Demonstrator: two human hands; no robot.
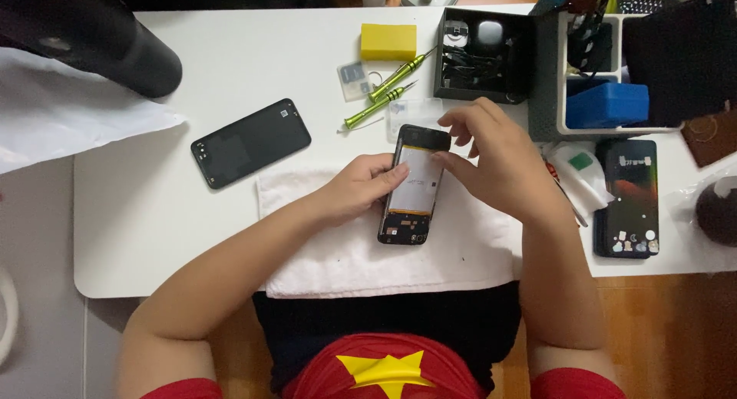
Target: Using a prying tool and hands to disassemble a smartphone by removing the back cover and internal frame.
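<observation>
White table with rounded corners, evenly lit from above, faint shadows only. Grey floor at left; brown wood-grain floor at lower right. White towel spread at the near edge. Grey organiser and black tray at far right.

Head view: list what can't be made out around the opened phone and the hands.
- Opened phone: left edge covered by left hand; upper right by right hand.
- Parts inside it: too small to identify.
- Black box: contents dark, unclear.
- Dark cylinder: cut off by top edge.
- Second phone: screen details too small.
</observation>
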